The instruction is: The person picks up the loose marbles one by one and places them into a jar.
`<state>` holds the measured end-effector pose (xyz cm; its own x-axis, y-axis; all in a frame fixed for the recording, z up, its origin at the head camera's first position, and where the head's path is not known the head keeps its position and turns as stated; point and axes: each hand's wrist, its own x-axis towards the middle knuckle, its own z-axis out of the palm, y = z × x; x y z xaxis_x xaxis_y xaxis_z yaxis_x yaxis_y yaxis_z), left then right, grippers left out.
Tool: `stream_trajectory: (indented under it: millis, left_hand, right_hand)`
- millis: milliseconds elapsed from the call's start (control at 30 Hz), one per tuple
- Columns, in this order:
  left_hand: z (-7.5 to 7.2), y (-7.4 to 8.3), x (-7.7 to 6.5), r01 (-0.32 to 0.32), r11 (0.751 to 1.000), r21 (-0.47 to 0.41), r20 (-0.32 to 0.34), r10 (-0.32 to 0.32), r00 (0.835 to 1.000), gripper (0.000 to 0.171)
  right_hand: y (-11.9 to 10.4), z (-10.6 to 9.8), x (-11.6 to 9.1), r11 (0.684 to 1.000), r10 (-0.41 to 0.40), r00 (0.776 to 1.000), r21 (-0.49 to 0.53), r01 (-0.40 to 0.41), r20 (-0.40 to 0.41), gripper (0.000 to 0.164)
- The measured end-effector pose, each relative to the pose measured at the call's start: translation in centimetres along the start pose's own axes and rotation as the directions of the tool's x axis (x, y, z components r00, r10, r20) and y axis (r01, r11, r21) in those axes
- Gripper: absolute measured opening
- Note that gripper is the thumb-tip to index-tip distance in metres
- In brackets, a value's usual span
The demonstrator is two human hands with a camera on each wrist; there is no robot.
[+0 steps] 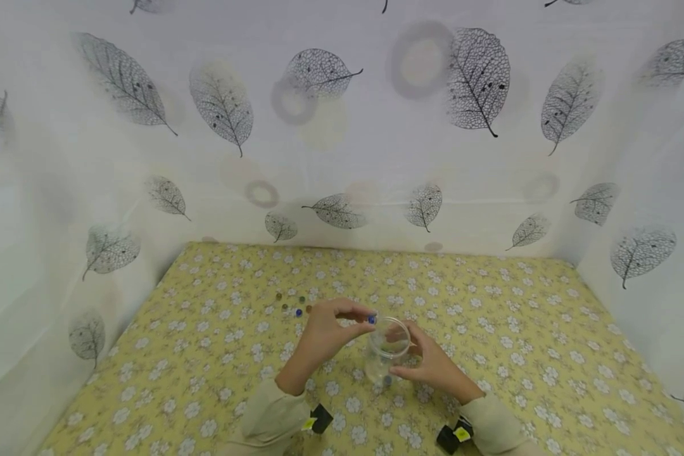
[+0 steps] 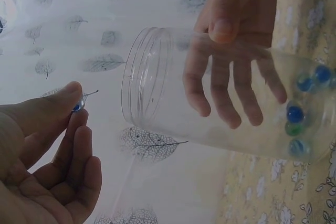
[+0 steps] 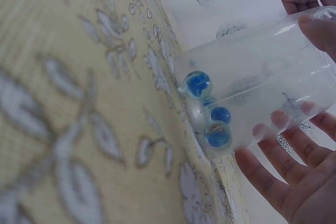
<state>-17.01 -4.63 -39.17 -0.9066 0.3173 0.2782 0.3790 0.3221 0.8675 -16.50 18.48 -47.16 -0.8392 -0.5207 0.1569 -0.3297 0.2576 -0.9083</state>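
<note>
My left hand (image 1: 326,330) pinches a blue marble (image 1: 372,319) between thumb and fingertips, right beside the rim of a clear jar. In the left wrist view this marble (image 2: 77,107) shows just under the thumb tip, a little outside the jar's mouth. The see-through, lidless jar (image 1: 376,366) stands on the table with its threaded neck up. My right hand (image 1: 435,368) holds it from the right, thumb on the near side and fingers around the far side. Several blue marbles (image 3: 198,84) and a green marble (image 2: 293,128) lie on the jar's bottom.
Left of the jar, several loose marbles lie on the yellow flowered tablecloth (image 1: 216,354), among them a blue marble (image 1: 299,313) and a dark green marble (image 1: 302,299). White leaf-printed sheets (image 1: 342,158) enclose the table at the back and sides.
</note>
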Motion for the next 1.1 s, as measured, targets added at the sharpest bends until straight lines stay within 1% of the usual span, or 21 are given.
stream_trajectory:
  millis: [200,367,567,733,833,967,1100]
  left_hand:
    - [0.5,-0.3,-0.1,-0.027,1.000,0.001,0.024,0.027,0.999,0.020]
    - [1.0,-0.4,-0.2,-0.050,0.999,0.013,0.034,0.050,0.998,0.021]
    - [1.3,-0.2,-0.3,-0.048,0.999,0.003,0.056,0.048,0.997,0.022]
    - [1.4,-0.1,-0.2,-0.076,0.997,0.031,0.053,0.075,0.996,0.021]
    - [1.4,-0.2,-0.2,-0.080,0.996,0.028,0.056,0.078,0.995,0.020]
    - [1.5,-0.3,-0.3,-0.075,0.997,0.022,0.066,0.073,0.995,0.020]
    - [1.6,-0.2,-0.3,-0.077,0.996,0.047,0.071,0.074,0.995,0.021]
  right_hand:
    - [0.1,0.0,-0.1,1.000,-0.007,1.000,-0.012,0.007,-0.002,0.066]
    - [0.1,0.1,0.0,0.999,-0.032,0.999,-0.011,0.032,-0.008,0.063]
    - [0.2,0.1,-0.1,0.999,-0.044,0.999,-0.025,0.044,-0.004,0.062]
    - [0.3,0.0,0.0,0.997,-0.067,0.998,-0.042,0.067,-0.007,0.062]
    - [0.3,0.1,0.0,0.996,-0.075,0.997,-0.039,0.075,-0.003,0.063]
    - [0.2,0.2,-0.1,0.997,-0.060,0.998,-0.038,0.060,-0.001,0.064]
    - [0.0,0.2,-0.2,0.998,-0.042,0.999,-0.051,0.042,-0.007,0.064]
